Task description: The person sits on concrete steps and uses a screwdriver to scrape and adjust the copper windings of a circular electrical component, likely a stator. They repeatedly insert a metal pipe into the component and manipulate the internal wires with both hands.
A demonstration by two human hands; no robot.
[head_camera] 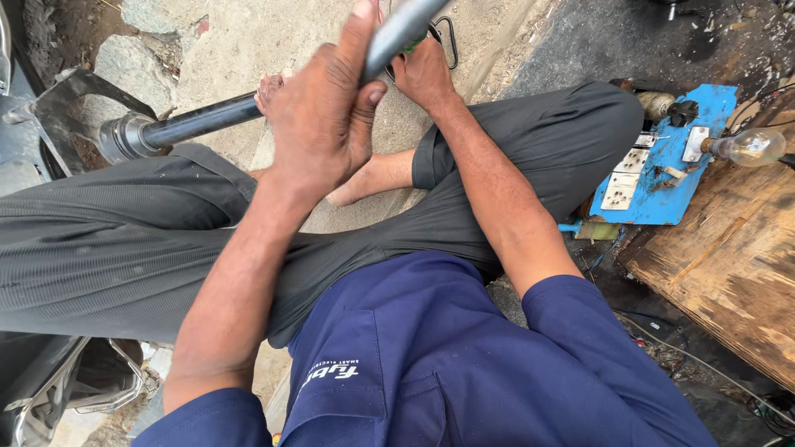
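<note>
The person sits cross-legged on the ground in a navy shirt [431, 364] and grey ribbed trousers [108, 248], so the work lies low between the knees. The left hand [325, 112] is raised close to the camera, fingers wrapped and thumb pressed along a smooth grey rod [396, 31] that slants up out of view; it looks gripped to steady it. Just past it the right hand [424, 73] is curled near a thin wire loop [450, 41], but whether it grips anything I cannot tell. A bare foot [368, 178] rests on the dusty concrete under the hands. To the left a long black shaft [199, 121] with a round metal collar lies across the knee. Off right, a chipped blue switchboard [662, 157] with white sockets and a clear bulb [749, 146] rests by a rough wooden board [729, 265].
</note>
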